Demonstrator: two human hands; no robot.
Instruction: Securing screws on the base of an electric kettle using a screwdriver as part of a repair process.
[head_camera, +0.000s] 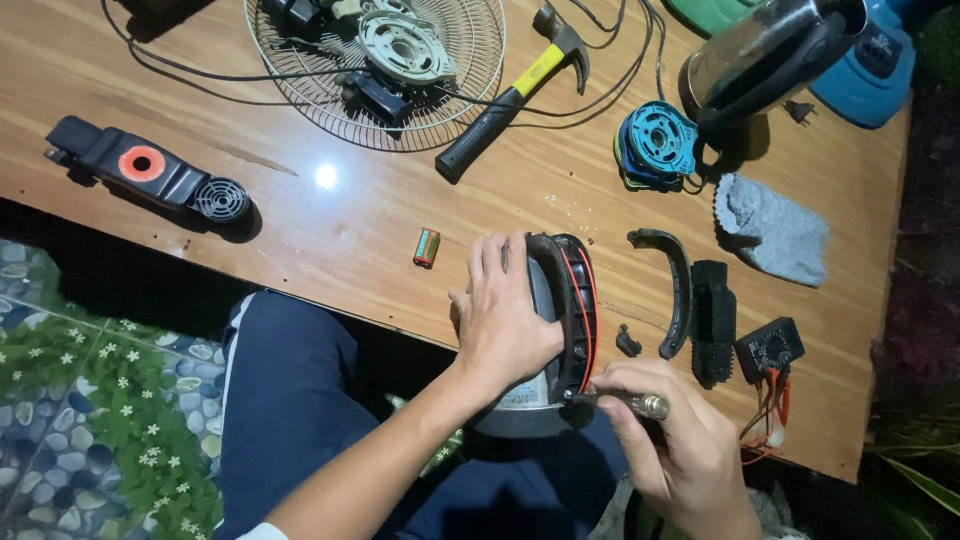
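My left hand (505, 315) lies flat over a round black and grey appliance base (560, 300) with a red ring, steadying it on its side at the table's near edge. My right hand (680, 440) grips a screwdriver (630, 402) with a metal-capped handle, its tip pressed against the lower rim of that base. A curved black plastic strip (678, 285) and a black ribbed block (712, 322) lie just right of the base. A small black piece (627, 343) sits between them and the base.
On the wooden table (350, 230) lie a small battery (427, 246), a black housing with an orange disc (145, 170), a wire fan guard (400, 60), a yellow-handled hammer (510, 95), a blue round part (655, 142), a kettle (770, 50), a grey cloth (775, 228) and a wired circuit board (770, 350).
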